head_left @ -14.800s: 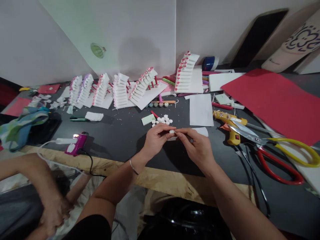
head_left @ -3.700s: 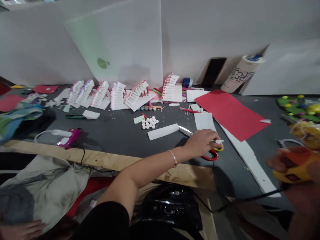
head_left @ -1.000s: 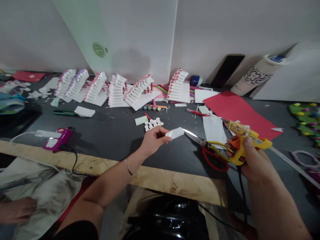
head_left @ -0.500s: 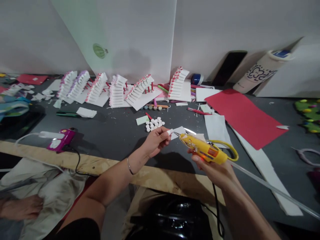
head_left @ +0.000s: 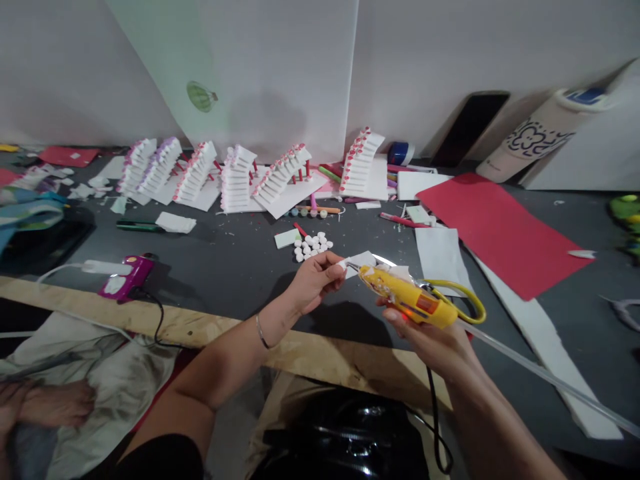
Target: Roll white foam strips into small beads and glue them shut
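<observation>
My right hand [head_left: 420, 337] is wrapped round a yellow hot glue gun [head_left: 407, 297], with a clear glue stick [head_left: 530, 370] trailing from its rear and an orange light glowing. The gun's metal tip points left, at or close to a small white piece [head_left: 344, 265]. Thumb and fingers of my left hand [head_left: 320, 280] pinch that piece; its exact shape is hard to make out. Just beyond my left hand lies a cluster of small white round pieces [head_left: 314, 247], beside a pale green card [head_left: 287, 239]. A white paper piece [head_left: 361, 260] is behind the gun's tip.
Several small white staircase models [head_left: 237, 180] line the back of the dark table. Right are a red sheet [head_left: 500, 227], white strips, a phone [head_left: 470, 127] and a tumbler [head_left: 537, 137]. A purple power adapter [head_left: 127, 279] sits left, near another person's hands [head_left: 55, 403].
The glue gun's tip has come slightly closer to the white piece in my left hand. The whole view has shifted a little, and the other person's hands at lower left have moved.
</observation>
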The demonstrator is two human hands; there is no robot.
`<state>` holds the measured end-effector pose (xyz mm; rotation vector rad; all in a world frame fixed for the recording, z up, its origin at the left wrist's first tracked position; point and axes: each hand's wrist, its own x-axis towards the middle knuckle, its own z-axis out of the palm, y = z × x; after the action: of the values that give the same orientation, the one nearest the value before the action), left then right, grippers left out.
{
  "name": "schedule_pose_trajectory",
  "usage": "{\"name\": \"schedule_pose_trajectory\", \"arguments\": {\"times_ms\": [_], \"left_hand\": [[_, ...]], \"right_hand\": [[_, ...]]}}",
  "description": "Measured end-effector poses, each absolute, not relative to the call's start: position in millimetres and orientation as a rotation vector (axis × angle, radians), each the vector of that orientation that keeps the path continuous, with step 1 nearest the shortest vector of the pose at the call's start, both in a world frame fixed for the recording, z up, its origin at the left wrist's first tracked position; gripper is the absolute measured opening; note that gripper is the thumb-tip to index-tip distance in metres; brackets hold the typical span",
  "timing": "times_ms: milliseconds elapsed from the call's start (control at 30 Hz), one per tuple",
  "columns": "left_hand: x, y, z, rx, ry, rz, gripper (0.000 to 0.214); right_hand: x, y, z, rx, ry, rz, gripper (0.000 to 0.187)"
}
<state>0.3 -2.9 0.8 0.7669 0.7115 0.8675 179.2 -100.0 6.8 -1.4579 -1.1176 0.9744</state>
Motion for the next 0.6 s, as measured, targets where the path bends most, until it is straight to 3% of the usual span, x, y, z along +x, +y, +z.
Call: {"name": "schedule_pose_trajectory", "arguments": {"times_ms": [400,600], "left_hand": [[1,-3,3,0.815,0.759,0.892,0.051],[1,-3,2,0.802,0.768,0.897,0.051]], "right_hand": [[172,-103,5,-1.443,-0.932,1.006,0.038],[174,-101,16,-1.452,-1.072,1.037,0.027]]}}
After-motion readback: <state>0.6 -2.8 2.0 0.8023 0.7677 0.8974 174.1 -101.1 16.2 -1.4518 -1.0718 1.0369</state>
